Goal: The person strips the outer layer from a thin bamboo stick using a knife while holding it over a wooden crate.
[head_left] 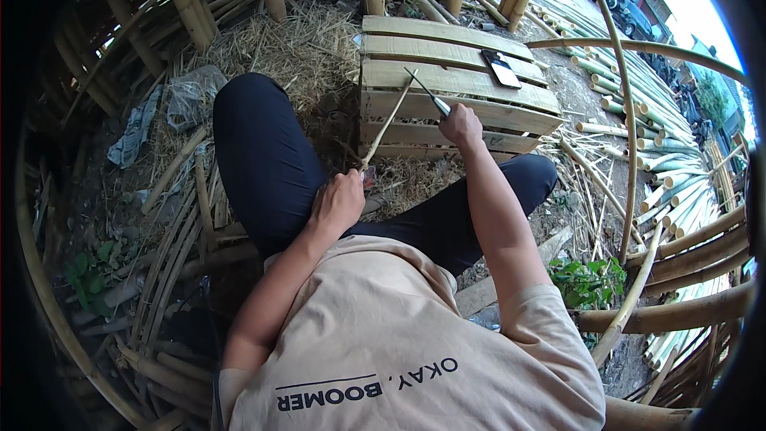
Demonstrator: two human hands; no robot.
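Bamboo strip [388, 121]: slants up from the left hand [338, 201], which grips its lower end, over the wooden pallet [463, 112].
Knife [427, 93]: clenched in the right hand [460, 124], blade seemingly meeting the strip's tip.
Technique: probably steady, shallow strokes directed away from the fingers.

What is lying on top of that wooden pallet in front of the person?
On the wooden pallet lies a flat dark phone-like slab. The thin bamboo stick and the knife are held above the pallet's near side. Gaps between the slats are dark; what lies beneath is hidden.
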